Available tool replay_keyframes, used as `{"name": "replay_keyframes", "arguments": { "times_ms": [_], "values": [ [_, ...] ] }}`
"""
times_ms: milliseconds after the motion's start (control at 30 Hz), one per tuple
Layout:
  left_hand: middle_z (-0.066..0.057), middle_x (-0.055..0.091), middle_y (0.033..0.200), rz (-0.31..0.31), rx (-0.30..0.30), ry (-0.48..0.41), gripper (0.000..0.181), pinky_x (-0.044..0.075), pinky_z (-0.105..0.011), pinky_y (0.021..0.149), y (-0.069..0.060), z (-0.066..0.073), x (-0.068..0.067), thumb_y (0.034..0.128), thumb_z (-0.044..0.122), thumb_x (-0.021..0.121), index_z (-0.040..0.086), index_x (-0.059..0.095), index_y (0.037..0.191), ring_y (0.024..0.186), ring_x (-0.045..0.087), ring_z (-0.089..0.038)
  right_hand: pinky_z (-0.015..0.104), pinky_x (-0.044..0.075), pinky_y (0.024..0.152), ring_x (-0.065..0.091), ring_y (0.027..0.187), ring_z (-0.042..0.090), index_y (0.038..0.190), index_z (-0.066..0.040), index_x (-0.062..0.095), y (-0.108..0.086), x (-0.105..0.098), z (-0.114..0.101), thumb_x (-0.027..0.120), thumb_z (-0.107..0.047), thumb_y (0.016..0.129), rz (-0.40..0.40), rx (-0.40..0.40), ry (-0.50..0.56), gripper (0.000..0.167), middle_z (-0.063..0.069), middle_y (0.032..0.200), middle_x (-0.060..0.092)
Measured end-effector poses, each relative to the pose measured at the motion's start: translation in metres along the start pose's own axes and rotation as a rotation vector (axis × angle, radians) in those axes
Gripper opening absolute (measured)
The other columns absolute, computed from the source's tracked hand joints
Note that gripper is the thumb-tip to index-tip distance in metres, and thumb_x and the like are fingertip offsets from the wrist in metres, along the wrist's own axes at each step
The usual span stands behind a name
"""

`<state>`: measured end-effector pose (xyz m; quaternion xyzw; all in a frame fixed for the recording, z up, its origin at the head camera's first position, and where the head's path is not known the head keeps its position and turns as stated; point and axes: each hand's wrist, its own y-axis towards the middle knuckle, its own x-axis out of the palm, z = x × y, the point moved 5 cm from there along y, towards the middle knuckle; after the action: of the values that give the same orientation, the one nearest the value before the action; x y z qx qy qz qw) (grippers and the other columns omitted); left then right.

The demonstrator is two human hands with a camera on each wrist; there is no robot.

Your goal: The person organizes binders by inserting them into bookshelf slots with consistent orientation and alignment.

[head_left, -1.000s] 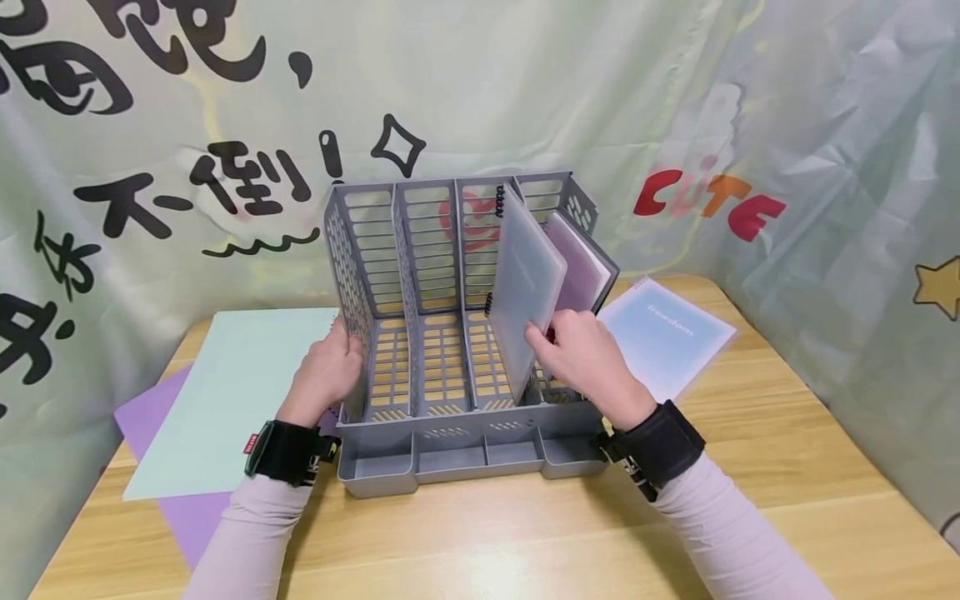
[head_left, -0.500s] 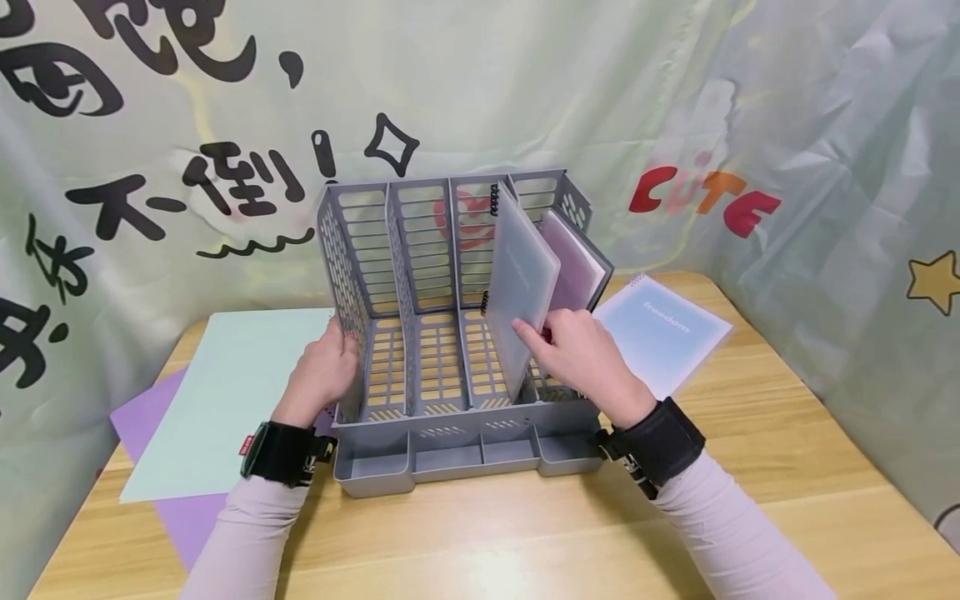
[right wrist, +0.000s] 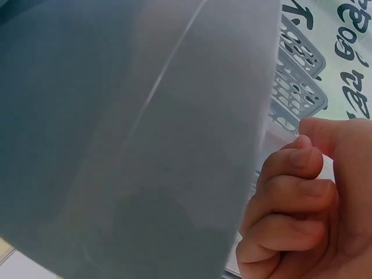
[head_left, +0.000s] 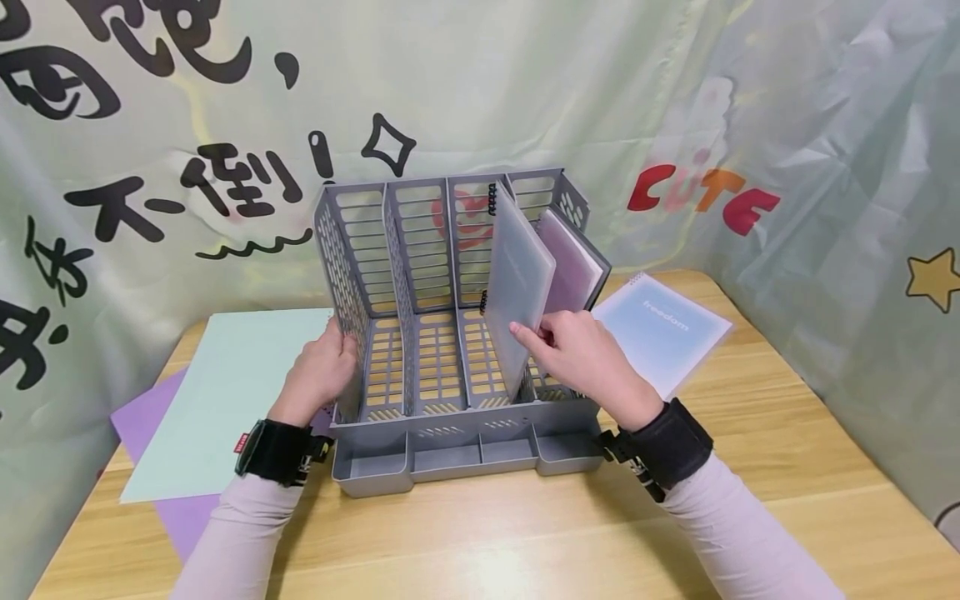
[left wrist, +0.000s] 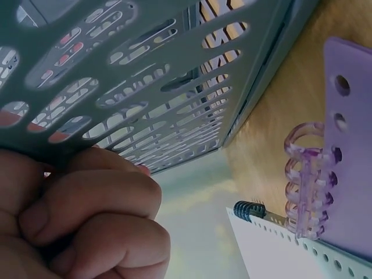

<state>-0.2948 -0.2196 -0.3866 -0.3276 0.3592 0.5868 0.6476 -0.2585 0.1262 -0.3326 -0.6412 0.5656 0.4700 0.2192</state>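
A grey desktop file rack point(head_left: 420, 419) with tall slotted compartments stands mid-table. My left hand point(head_left: 318, 371) grips its left side wall; in the left wrist view curled fingers point(left wrist: 110, 197) lie along the perforated panel. A frosted pale-blue spiral notebook point(head_left: 517, 279) stands upright, slightly slanted, in the third compartment from the left, its black coil toward the back. My right hand point(head_left: 592, 354) pinches its front edge, thumb on the left face and fingers bent behind. In the right wrist view a translucent cover point(right wrist: 174, 145) fills much of the picture and hides part of the grip.
A pink-purple notebook point(head_left: 573, 267) and a dark-covered one fill the rightmost compartment. A blue "freedom" notebook point(head_left: 663, 329) lies right of the rack. At left, a mint notebook point(head_left: 225, 392) overlaps a purple one point(head_left: 187, 521). Small trays point(head_left: 442, 458) line the rack's front. A printed curtain hangs behind.
The view shifts slightly, so the rack sits a little farther left in the picture. My right thumb has moved a little left over the notebook's face; both hands otherwise stay in place.
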Motion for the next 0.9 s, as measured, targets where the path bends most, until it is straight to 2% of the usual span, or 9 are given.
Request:
{"name": "replay_keyframes", "arguments": {
  "times_ms": [67,133,200,267,333,467,600,767,900],
  "values": [
    [-0.022,0.059,0.088,0.000,0.001,-0.005,0.061,0.042,-0.038,0.052,0.000,0.000,0.000,0.1156,0.029,0.026,0.004,0.017,0.170,0.066,0.059,-0.030,0.031,0.030,0.054,0.042,0.049,0.015,0.059,-0.017,0.049,-0.001,-0.001,0.000,0.062,-0.047,0.109,-0.004,-0.003,0.004,0.059,-0.004,0.054,0.040],
    [-0.032,0.066,0.109,0.000,-0.001,-0.013,0.061,0.046,-0.041,0.056,-0.001,-0.001,0.000,0.1160,0.031,0.028,0.003,0.018,0.170,0.076,0.066,-0.037,0.030,0.030,0.054,0.042,0.049,0.014,0.060,-0.017,0.049,-0.002,-0.002,0.001,0.061,-0.047,0.109,-0.009,-0.005,0.010,0.059,-0.005,0.053,0.040],
    [-0.039,0.063,0.133,-0.003,-0.006,-0.022,0.062,0.051,-0.045,0.063,-0.001,-0.001,0.000,0.1164,0.034,0.029,0.002,0.020,0.169,0.092,0.070,-0.046,0.030,0.030,0.054,0.042,0.049,0.014,0.061,-0.017,0.049,-0.003,-0.003,0.001,0.062,-0.047,0.109,-0.017,-0.008,0.018,0.058,-0.005,0.054,0.040],
    [-0.040,0.055,0.147,-0.006,-0.010,-0.029,0.063,0.053,-0.049,0.070,-0.002,-0.002,-0.001,0.1166,0.036,0.031,0.000,0.021,0.168,0.107,0.070,-0.051,0.030,0.031,0.055,0.042,0.050,0.013,0.062,-0.017,0.049,-0.005,-0.005,0.001,0.063,-0.046,0.108,-0.025,-0.013,0.024,0.057,-0.005,0.054,0.040],
    [-0.041,0.054,0.148,-0.013,-0.017,-0.028,0.064,0.054,-0.050,0.074,-0.003,-0.002,-0.002,0.1167,0.039,0.031,-0.001,0.023,0.166,0.113,0.069,-0.053,0.029,0.031,0.055,0.041,0.050,0.013,0.063,-0.017,0.049,-0.007,-0.007,0.003,0.064,-0.046,0.108,-0.031,-0.018,0.028,0.056,-0.006,0.055,0.040],
    [-0.041,0.057,0.143,-0.030,-0.023,-0.028,0.068,0.053,-0.048,0.072,-0.006,-0.002,-0.003,0.1164,0.040,0.032,-0.003,0.020,0.167,0.104,0.072,-0.049,0.030,0.032,0.056,0.039,0.052,0.013,0.065,-0.017,0.047,-0.010,-0.011,0.006,0.066,-0.047,0.107,-0.042,-0.024,0.032,0.055,-0.007,0.056,0.036],
    [-0.042,0.059,0.141,-0.048,-0.019,-0.032,0.071,0.056,-0.050,0.076,-0.011,-0.001,-0.003,0.1162,0.039,0.034,-0.004,0.014,0.169,0.108,0.072,-0.050,0.030,0.032,0.059,0.038,0.054,0.014,0.066,-0.016,0.047,-0.013,-0.017,0.011,0.068,-0.047,0.106,-0.058,-0.013,0.042,0.054,-0.006,0.058,0.035],
    [-0.041,0.060,0.139,-0.045,0.000,-0.045,0.069,0.058,-0.052,0.079,-0.017,0.000,-0.002,0.1154,0.037,0.039,-0.005,0.019,0.166,0.111,0.071,-0.050,0.030,0.031,0.060,0.036,0.057,0.014,0.068,-0.015,0.048,-0.018,-0.025,0.018,0.069,-0.044,0.105,-0.058,-0.002,0.062,0.051,-0.006,0.060,0.034],
    [-0.037,0.067,0.130,-0.031,0.012,-0.053,0.067,0.055,-0.045,0.072,-0.024,0.000,-0.003,0.1144,0.035,0.042,-0.004,0.022,0.166,0.097,0.074,-0.042,0.028,0.029,0.059,0.035,0.058,0.012,0.068,-0.015,0.049,-0.024,-0.033,0.023,0.070,-0.040,0.105,-0.038,-0.004,0.075,0.049,-0.007,0.060,0.033]
  ]
}}
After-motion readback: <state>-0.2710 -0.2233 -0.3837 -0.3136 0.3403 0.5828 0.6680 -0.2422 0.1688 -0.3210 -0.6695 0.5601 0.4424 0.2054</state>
